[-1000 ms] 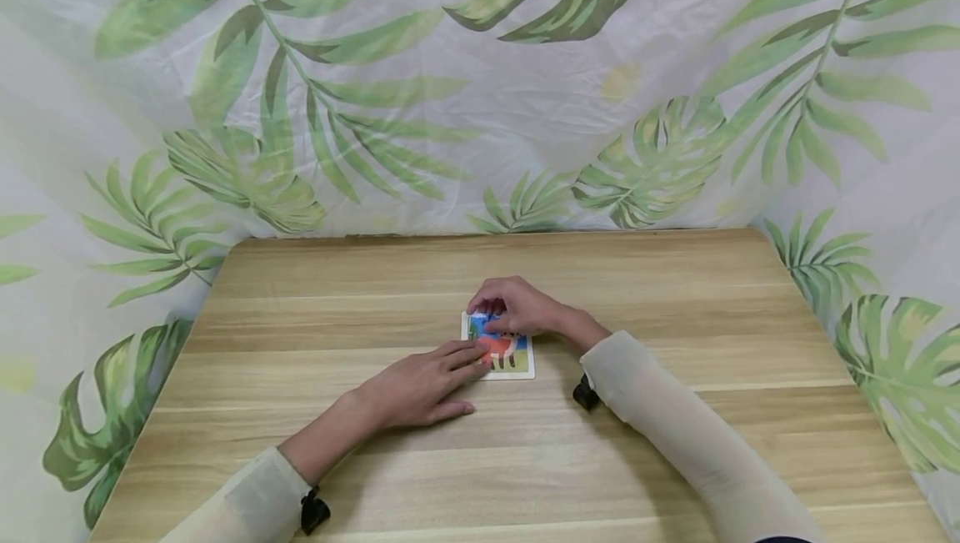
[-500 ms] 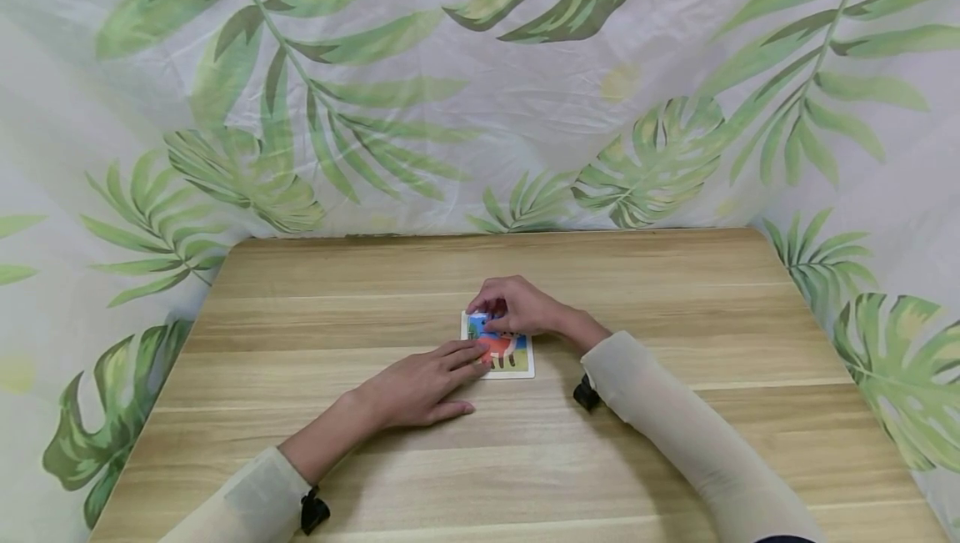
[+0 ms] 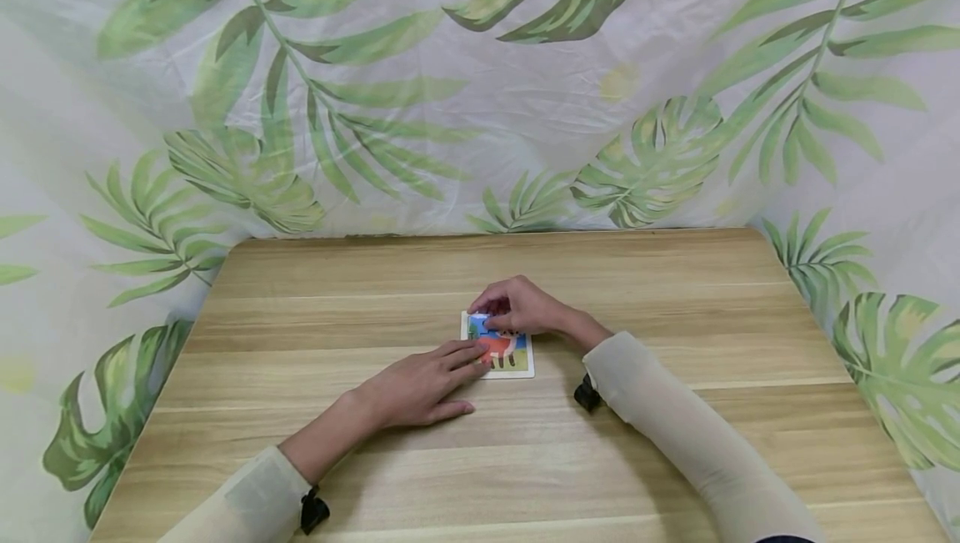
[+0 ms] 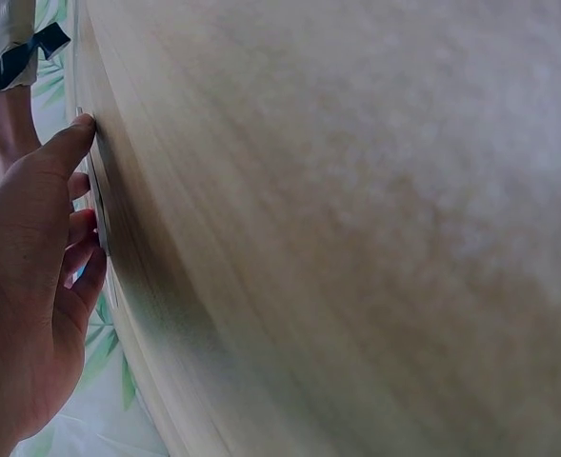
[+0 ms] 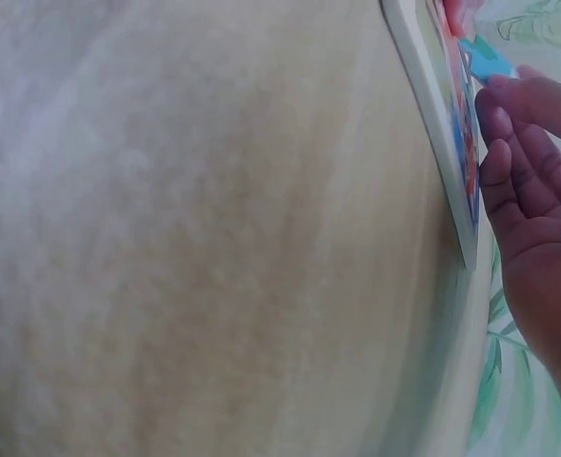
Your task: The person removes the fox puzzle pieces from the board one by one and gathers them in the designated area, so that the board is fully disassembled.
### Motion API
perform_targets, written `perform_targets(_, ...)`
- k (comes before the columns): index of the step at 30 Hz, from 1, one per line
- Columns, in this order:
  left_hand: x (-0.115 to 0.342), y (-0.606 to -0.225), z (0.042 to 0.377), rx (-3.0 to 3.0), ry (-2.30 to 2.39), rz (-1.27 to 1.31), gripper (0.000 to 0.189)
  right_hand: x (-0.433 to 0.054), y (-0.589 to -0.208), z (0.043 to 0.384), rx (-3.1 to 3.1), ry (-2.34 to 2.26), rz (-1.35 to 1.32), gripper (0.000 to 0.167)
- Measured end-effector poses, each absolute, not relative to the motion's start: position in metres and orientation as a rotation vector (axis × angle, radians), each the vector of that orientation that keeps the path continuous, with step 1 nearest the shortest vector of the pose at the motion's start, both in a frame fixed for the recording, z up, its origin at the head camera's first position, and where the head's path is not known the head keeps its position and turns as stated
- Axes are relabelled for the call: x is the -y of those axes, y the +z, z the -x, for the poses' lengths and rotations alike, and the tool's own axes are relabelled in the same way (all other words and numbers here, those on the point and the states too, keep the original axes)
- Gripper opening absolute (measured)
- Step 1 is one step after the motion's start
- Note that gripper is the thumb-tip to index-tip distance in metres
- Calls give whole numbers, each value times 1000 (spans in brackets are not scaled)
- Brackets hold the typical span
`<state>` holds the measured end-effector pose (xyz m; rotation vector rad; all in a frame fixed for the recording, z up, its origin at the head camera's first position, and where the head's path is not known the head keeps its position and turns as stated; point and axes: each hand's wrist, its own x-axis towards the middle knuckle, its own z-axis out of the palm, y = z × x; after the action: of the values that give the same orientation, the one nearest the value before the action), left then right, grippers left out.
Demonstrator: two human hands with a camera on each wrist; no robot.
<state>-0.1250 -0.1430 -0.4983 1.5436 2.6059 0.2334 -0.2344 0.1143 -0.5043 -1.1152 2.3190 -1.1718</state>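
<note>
A small jigsaw puzzle board (image 3: pixel 521 374) with a white rim lies flat on the table, its picture a red-bodied animal on blue and green. My left hand (image 3: pixel 423 384) rests its outstretched fingers on the board's left part, thumb apart on the tabletop. Over the far edge my right hand (image 3: pixel 521 305) is bent, pinching a blue puzzle piece (image 5: pixel 490 62) between thumb and fingers. In the right wrist view the piece is tilted up from the picture. The right hand covers the board's far right corner. The left wrist view shows the board (image 4: pixel 99 205) only edge-on, beyond my left fingers.
The wood-grain table (image 3: pixel 480 476) reaches to a leaf-printed cloth (image 3: pixel 525 109) hanging behind and at both sides. Each wrist carries a small black device (image 3: pixel 315 511) below a pale sleeve (image 3: pixel 667 409).
My right hand has shifted very slightly at the board's far edge, still pinching the blue puzzle piece. The left hand and the board have stayed in place.
</note>
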Motion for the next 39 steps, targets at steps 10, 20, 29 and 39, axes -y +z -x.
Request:
perform_targets(10, 143, -498, 125, -2600, 225, -1523, 64, -119, -506, 236, -2272, -1308, 987, 24)
perform_targets(20, 143, -498, 126, -2610, 218, -1537, 65, -137, -499, 241, -2227, -1345, 1011, 25)
perform_targets(29, 142, -498, 126, -2603, 195, -1525, 66, -163, -493, 242, -2263, -1319, 943, 26)
perform_targets(39, 142, -498, 126, -2603, 205, -1537, 67, -197, -486, 239, -2271, -1341, 808, 27)
